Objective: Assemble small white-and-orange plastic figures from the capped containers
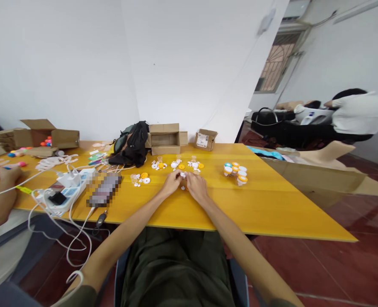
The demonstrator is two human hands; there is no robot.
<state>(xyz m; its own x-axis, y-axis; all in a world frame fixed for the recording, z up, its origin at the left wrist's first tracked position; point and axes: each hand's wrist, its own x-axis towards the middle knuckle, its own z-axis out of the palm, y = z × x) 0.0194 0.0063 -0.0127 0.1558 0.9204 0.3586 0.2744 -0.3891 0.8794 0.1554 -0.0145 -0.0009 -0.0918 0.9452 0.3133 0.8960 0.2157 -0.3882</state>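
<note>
My left hand [172, 182] and my right hand [197, 185] meet over the table, their fingertips closed together on a small white plastic part [183, 174]. Just below the fingers, another small white piece [183, 188] rests on the tabletop. Beyond my hands lie loose groups of white discs [174, 165], yellow rings [181, 166] and clear cups. Another such group, with a clear cup [134, 178] and a yellow ring [144, 175], is to the left of my left hand. Off to the right stands a cluster of capped round containers [235, 169] with white, orange and teal tops.
Open cardboard boxes [165, 140] and a black bag [134, 143] line the wall side. On the left are a power strip [70, 187] with tangled white cables, a blurred phone [105, 190] and a co-worker's arm [0, 196]. A large carton [319, 179] stands beyond the table's right edge.
</note>
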